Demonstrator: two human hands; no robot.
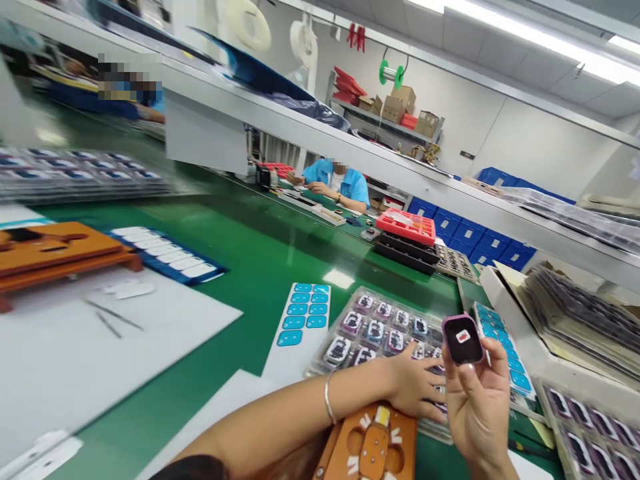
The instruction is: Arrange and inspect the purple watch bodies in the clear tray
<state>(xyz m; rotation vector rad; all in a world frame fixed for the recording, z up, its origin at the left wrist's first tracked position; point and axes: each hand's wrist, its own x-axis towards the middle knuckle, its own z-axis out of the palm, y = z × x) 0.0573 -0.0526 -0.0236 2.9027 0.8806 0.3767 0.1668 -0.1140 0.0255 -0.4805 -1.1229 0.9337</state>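
Note:
My right hand [483,407] holds up a small dark case [463,339] with a purple rim and a small white label with a red mark inside. My left hand [417,383] reaches across with its fingers spread, over the right part of a clear tray [320,360] filled with rows of similar cases. Its fingertips are close to my right hand. Below my left wrist, which wears a silver bracelet [328,400], lies an orange fixture [375,450] with round recesses and white pieces.
Blue stickers [298,309] on a white sheet lie left of the tray. Another orange fixture [60,250] and tweezers [117,317] are at the left. A red box [407,227] stands behind. More trays [590,427] are at the right. A person in blue [353,187] sits across.

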